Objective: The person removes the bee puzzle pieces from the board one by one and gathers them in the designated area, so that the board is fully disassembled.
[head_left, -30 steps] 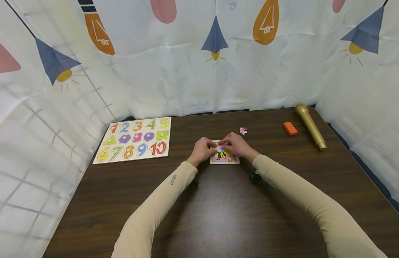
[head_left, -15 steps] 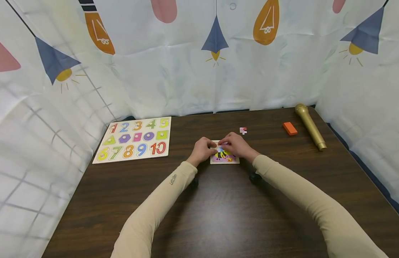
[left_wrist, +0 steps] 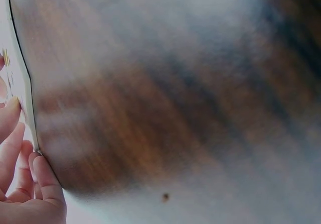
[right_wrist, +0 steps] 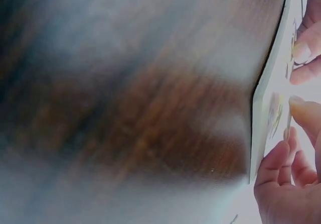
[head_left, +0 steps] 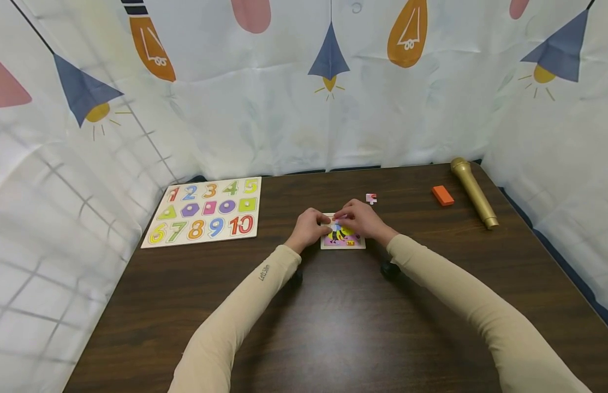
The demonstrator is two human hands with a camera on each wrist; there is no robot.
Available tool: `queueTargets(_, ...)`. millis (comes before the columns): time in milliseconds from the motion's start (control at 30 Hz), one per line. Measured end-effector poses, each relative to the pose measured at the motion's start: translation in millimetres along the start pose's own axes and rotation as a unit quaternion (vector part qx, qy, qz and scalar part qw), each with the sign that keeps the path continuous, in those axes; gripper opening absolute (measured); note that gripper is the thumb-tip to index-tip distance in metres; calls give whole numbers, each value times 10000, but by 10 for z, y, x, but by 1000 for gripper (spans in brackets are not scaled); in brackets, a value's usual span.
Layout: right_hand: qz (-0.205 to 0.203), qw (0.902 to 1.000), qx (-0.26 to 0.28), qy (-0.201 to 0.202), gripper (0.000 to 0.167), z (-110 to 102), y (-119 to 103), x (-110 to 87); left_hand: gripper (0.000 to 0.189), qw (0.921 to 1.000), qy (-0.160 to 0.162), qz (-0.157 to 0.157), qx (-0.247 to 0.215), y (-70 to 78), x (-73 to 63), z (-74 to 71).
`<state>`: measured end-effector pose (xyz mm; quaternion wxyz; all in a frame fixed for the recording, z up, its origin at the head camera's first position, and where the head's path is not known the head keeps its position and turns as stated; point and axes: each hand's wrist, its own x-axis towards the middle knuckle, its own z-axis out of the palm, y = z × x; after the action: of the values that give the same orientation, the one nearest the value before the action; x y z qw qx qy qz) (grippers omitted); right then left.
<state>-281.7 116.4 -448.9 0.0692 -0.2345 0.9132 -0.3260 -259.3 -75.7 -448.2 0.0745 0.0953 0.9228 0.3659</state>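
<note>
A small square jigsaw puzzle (head_left: 328, 245) with a bee picture lies on the table in the head view. My left hand (head_left: 308, 229) is at its left side, thumb and forefinger bent together over the picture. From the right, my right hand (head_left: 364, 220) reaches over the puzzle's upper part. In the right wrist view, my right thumb and finger (right_wrist: 275, 164) pinch the thin edge of a puzzle piece (right_wrist: 288, 121), with the left fingertips close above. The left wrist view shows my left fingers (left_wrist: 47, 176) at the board's pale edge. The hands hide much of the picture.
A loose pink puzzle piece (head_left: 371, 198) lies just beyond the right hand. At the left is a number-and-shape board (head_left: 152, 243). An orange block (head_left: 442, 195) and a gold microphone (head_left: 474, 194) lie at the right. A printed curtain (head_left: 284, 120) hangs behind the brown table (head_left: 328, 338).
</note>
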Motion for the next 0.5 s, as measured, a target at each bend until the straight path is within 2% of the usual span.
queueTargets(233, 102, 9998, 126, 78, 23, -59, 64, -2, 22, 10000, 9, 67, 32, 10, -9, 4)
queueTargets(500, 214, 9988, -75, 443, 23, -294, 257, 27, 22, 10000, 53, 41, -23, 19, -25, -6)
